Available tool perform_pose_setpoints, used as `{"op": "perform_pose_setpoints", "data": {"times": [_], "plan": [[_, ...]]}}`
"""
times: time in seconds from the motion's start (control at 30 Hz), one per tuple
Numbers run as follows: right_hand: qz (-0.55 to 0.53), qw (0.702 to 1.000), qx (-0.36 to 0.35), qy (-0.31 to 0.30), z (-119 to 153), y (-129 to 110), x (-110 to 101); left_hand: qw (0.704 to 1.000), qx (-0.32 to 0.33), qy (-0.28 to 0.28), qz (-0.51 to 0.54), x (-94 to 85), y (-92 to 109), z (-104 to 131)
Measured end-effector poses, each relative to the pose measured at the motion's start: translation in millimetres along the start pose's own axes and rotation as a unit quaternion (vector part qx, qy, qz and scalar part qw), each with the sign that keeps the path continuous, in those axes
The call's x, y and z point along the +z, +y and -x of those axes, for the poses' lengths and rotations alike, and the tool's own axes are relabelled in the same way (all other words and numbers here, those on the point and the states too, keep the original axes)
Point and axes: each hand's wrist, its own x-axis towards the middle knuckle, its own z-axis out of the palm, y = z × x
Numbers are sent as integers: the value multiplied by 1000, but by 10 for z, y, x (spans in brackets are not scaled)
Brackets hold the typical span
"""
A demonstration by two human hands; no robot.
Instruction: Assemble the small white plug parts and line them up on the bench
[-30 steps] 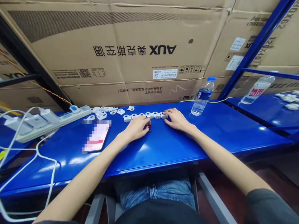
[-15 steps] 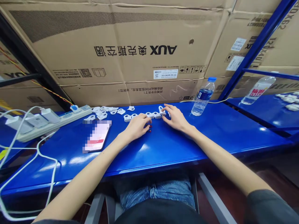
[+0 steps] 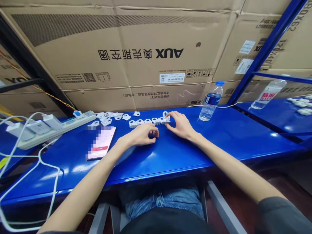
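A row of several small white plastic parts (image 3: 140,122) runs across the blue table (image 3: 180,149). At the row's right end, my right hand (image 3: 180,124) has its thumb and fingertips around a white ring-shaped part (image 3: 165,114), which sits upright by the last pieces. My left hand (image 3: 146,134) is just in front of the row, fingers curled toward the thumb. Something small and dark shows inside its curl, too small to name. More white parts (image 3: 107,121) lie loosely in a pile at the back left.
A phone (image 3: 103,143) lies left of my left hand. Behind it are a power strip (image 3: 70,125) with chargers and white cables (image 3: 57,182). A water bottle (image 3: 211,102) stands at the right. Large cardboard boxes (image 3: 146,29) wall off the back; another bottle (image 3: 268,94) is farther right.
My left hand has shifted slightly left and toward me, uncovering more of the row. My right hand has moved a little left with the ring-shaped part. The red bits near my left fingertips no longer show.
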Motion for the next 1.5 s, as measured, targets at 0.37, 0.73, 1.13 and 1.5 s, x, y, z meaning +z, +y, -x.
{"op": "perform_pose_setpoints", "data": {"times": [0.37, 0.73, 1.13, 1.5], "plan": [[19, 1000, -6, 1, -1, 12, 22, 994, -19, 57, 86, -60, 10, 13], [28, 999, -42, 18, 38, -102, 54, 943, -108, 248, 194, -40, 119, -61], [66, 995, -70, 9, 80, -258, 54, 904, -150, 318, 243, 143, 86, -145], [74, 996, -57, -1, 68, -249, 45, 865, -204, 252, 384, 164, 86, -148]]}}
